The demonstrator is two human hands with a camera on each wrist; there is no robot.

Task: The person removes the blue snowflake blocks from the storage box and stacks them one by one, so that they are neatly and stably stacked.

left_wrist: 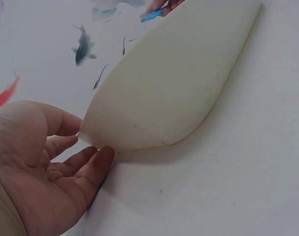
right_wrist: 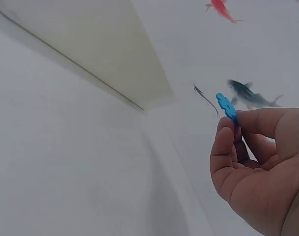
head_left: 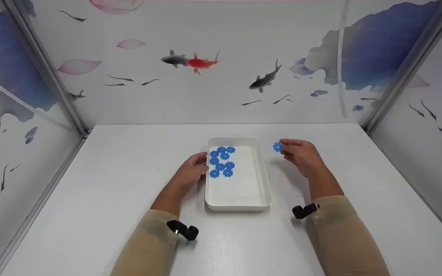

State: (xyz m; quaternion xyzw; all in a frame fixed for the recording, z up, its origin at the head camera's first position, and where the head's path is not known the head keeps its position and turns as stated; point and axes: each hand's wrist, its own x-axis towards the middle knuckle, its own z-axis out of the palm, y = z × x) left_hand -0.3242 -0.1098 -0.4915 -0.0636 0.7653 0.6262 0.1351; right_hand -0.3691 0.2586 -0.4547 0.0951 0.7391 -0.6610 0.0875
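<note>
A white rectangular tray (head_left: 240,193) holds several blue flower-shaped pieces (head_left: 225,156), gathered toward its far left part. My left hand (head_left: 191,170) holds the tray at its left side, fingers and thumb at the wall. In the left wrist view the fingertips of this left hand (left_wrist: 51,162) meet the end of the tray's outer wall (left_wrist: 159,93). To the right of the tray, my right hand (head_left: 301,155) pinches one blue flower-shaped piece (head_left: 277,147) between thumb and fingers, raised above the table. Edge-on, this thin notched piece (right_wrist: 226,106) shows in the right wrist view.
The white table (head_left: 109,184) is bordered by a back panel (head_left: 205,99) and side panels, painted with fish and leaves. Grey metal posts (head_left: 48,69) stand at the corners. A black camera mount (head_left: 184,230) sits on each wrist.
</note>
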